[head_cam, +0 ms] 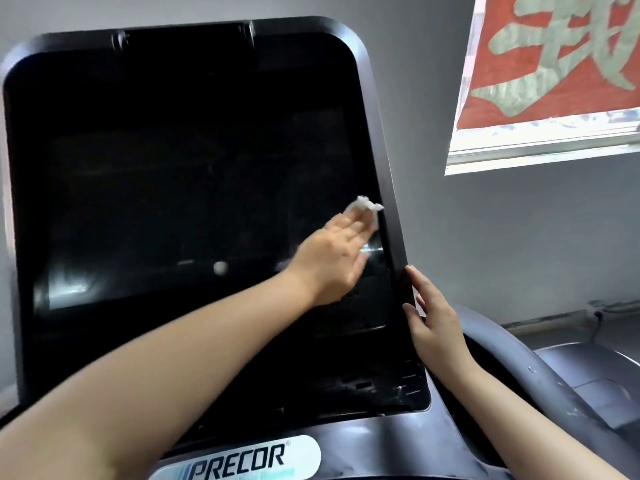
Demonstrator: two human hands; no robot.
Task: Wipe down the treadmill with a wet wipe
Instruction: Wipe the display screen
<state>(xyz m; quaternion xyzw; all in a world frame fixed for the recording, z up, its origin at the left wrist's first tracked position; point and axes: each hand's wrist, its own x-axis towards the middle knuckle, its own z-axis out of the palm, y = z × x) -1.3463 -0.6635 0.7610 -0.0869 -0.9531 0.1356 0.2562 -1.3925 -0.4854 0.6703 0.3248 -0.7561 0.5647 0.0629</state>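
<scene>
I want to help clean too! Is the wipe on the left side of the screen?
No, the left hand presses the wet wipe near the screen's right edge.

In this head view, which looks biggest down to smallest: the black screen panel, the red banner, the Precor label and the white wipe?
1. Black screen panel, much the largest.
2. Red banner, cut by the frame's edge.
3. Precor label, partly cut off.
4. Wet wipe, mostly hidden under the left hand.
</scene>
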